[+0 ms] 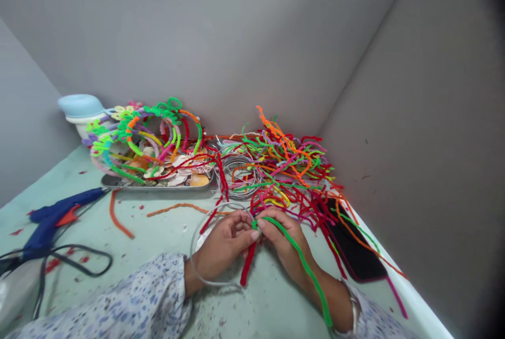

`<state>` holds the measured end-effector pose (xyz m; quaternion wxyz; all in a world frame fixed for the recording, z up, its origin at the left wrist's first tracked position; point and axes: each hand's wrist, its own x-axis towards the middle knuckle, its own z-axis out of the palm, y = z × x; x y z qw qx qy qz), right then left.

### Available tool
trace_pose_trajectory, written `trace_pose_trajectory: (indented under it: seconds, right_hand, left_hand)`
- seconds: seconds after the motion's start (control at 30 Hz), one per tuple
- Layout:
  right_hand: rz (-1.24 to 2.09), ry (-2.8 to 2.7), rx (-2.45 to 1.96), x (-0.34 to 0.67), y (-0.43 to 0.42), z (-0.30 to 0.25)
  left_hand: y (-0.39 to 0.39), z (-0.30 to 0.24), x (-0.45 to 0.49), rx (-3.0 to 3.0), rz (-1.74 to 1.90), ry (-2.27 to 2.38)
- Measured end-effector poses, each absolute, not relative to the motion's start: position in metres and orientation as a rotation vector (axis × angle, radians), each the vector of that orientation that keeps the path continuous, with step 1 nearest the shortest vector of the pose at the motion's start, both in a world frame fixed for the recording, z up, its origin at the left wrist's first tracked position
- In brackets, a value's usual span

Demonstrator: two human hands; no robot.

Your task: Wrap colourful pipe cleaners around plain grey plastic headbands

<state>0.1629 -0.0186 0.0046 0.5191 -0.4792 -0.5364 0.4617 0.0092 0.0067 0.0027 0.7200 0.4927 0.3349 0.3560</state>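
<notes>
A thin silvery wire hoop [192, 238] circles my left hand [221, 244], whose thumb and fingers are closed on it at its right side. There, a green pipe cleaner [302, 259] is wound in a small clump around the wire. My right hand [286, 241] pinches that pipe cleaner close to the clump, and its long tail hangs over the wrist toward the table's front. Below the fingertips a red pipe cleaner [248, 266] sticks down; whether it is attached to the hoop or lies on the table, I cannot tell.
Behind my hands lie a tangled pile of coloured pipe cleaners [284, 160] and wire hoops [239, 176]. A metal tray [158, 189] holds seashells, with decorated hoops [158, 118] above. Left are a blue glue gun [49, 223] and a blue-lidded container [81, 107]; right, a black phone [357, 252].
</notes>
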Motion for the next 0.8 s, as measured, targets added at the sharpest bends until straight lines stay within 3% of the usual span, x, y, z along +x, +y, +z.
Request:
trace_pose_trajectory:
  seconds: [0.8]
  right_hand:
    - [1.463, -1.055, -1.028, 0.165, -0.015, -0.012]
  left_hand:
    - [0.007, 0.007, 0.009, 1.117, 0.694, 0.869]
